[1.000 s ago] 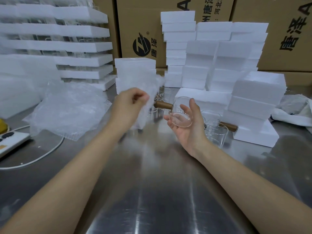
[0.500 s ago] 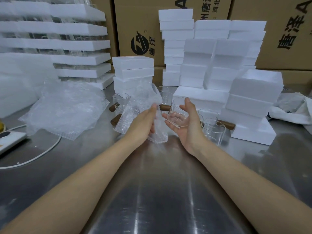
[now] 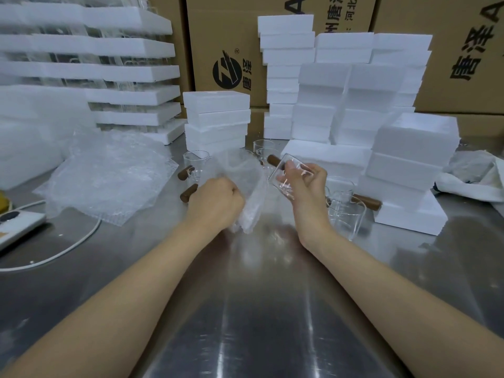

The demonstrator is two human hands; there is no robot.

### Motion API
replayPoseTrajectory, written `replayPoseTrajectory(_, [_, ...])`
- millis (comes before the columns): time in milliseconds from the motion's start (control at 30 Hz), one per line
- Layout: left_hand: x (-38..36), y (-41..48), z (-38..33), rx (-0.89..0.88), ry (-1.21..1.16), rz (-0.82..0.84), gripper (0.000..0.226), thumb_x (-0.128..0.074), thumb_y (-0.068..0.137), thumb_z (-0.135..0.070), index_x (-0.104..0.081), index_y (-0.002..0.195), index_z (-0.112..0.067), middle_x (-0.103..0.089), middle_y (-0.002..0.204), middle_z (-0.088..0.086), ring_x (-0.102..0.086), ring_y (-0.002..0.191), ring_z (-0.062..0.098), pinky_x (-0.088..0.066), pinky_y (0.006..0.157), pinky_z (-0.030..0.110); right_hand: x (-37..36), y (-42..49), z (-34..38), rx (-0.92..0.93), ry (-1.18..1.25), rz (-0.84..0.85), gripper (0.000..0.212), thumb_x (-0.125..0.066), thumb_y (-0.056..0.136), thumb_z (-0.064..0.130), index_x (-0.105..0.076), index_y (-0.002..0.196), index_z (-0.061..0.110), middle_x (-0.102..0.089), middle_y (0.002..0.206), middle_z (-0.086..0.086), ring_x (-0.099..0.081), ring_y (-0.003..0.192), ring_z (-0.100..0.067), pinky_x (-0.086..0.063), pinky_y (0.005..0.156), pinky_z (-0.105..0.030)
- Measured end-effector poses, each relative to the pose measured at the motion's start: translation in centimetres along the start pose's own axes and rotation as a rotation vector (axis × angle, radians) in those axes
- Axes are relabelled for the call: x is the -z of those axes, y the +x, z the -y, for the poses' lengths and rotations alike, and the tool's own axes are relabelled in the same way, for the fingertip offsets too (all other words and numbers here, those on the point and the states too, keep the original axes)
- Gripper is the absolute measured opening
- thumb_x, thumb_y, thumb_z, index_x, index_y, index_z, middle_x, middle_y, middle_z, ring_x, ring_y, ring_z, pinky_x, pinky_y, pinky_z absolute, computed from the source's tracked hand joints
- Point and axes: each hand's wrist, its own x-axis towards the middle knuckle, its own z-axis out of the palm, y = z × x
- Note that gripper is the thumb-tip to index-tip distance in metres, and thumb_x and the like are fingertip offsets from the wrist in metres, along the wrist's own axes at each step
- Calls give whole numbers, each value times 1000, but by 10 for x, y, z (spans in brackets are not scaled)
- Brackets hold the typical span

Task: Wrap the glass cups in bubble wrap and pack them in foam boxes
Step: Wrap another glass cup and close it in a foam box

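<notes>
Glass cup (image 3: 289, 174), clear and tipped on its side, is held above the steel surface (image 3: 259, 309) by the right grip (image 3: 306, 186), whose fingers curl round its wall. Just to its left, the left grip (image 3: 215, 203) is closed as a fist on a bubble wrap sheet (image 3: 249, 186), which hangs loosely from it. Whether the sheet's edge touches the glass cannot be told. The step in hand appears to be the start of wrapping, with cup and sheet brought together and no turn of wrap yet round the glass. The next move probably calls for laying the cup against the sheet, rolling it in while keeping a firm hold on the smooth wall, and tucking in the loose ends. Unwrapped cups (image 3: 345, 211) with brown wooden handles (image 3: 365, 201) stand on the surface near both hands, so most of the task seems to remain. A pile of bubble wrap (image 3: 109, 175) lies further left. Closed foam boxes (image 3: 216, 118) are stacked behind and to the right, and one must be opened before packing. Printed cardboard cartons (image 3: 226, 36) close the background.
</notes>
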Motion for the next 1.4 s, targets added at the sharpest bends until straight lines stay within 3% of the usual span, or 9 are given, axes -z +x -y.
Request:
replayPoseTrajectory(167, [-4,-5,-7,29,122,261,76,-24,74,-86,-58,54,-20,-54,40,-6,-60,55,15,-45,60,28,0,-4,1,91,-102,-7,30,-64,90,34,-36,99,26,-61,99,4,-60,78,11,-40,71,-6])
replayPoseTrajectory(233, [-9,-5,-4,-4,244,292,83,-34,62,-94,-61,71,-17,-59,61,-7,-58,67,15,-41,61,29,0,-4,2,93,-83,-6,31,-62,92,29,-35,104,16,-62,108,-15,-59,73,14,-40,63,0])
replayPoseTrajectory(433, [-5,-5,-10,-222,103,200,13,-64,87,-21,-55,95,-24,-56,98,0,-55,100,25,-35,77,30,-1,-5,1,48,-100,-15,32,-59,93,33,-36,106,16,-61,116,-17,-59,82,7,-41,63,-1])
replayPoseTrajectory(567, [-1,-3,-14,-399,320,-157,32,-62,85,-5,-61,117,-13,-50,125,3,-39,120,24,-19,95,32,-2,-5,2,95,-130,-26,32,-67,89,28,-37,97,22,-59,99,-2,-63,81,5,-43,67,-7])
replayPoseTrajectory(733, [9,-2,-13,-370,-44,319,17,-55,92,-22,-66,102,-15,-65,100,-4,-59,96,18,-46,80,29,3,-2,-5,172,-414,-69,42,-80,76,33,-38,83,30,-52,109,3,-59,105,-8,-40,72,-11])
replayPoseTrajectory(867, [8,-2,-4,-282,25,669,61,-64,85,-51,-48,136,-21,-49,130,-13,-43,123,5,-31,101,21,7,0,-4,298,-470,-79,41,-80,74,34,-40,76,25,-52,105,2,-53,102,-7,-38,80,-10])
replayPoseTrajectory(967, [5,2,0,-274,-2,457,31,-47,100,-21,-58,127,-12,-59,129,3,-52,120,20,-38,100,28,4,-4,-4,365,-415,-44,39,-79,77,28,-40,78,23,-43,118,3,-48,122,-13,-41,100,-31])
replayPoseTrajectory(1100, [0,1,0,-162,23,222,20,-42,99,-11,-58,85,-11,-59,82,7,-59,89,31,-40,66,29,-3,-9,7,356,-200,-86,36,-72,77,40,-39,87,30,-47,110,3,-57,106,-5,-46,92,-25])
replayPoseTrajectory(1400, [-4,5,2,89,-376,-173,19,-65,85,-18,-61,69,-10,-62,61,-2,-57,54,2,-40,53,21,-4,-16,13,560,-85,112,22,-57,79,35,-48,93,21,-55,98,-6,-54,82,-19,-45,71,-36])
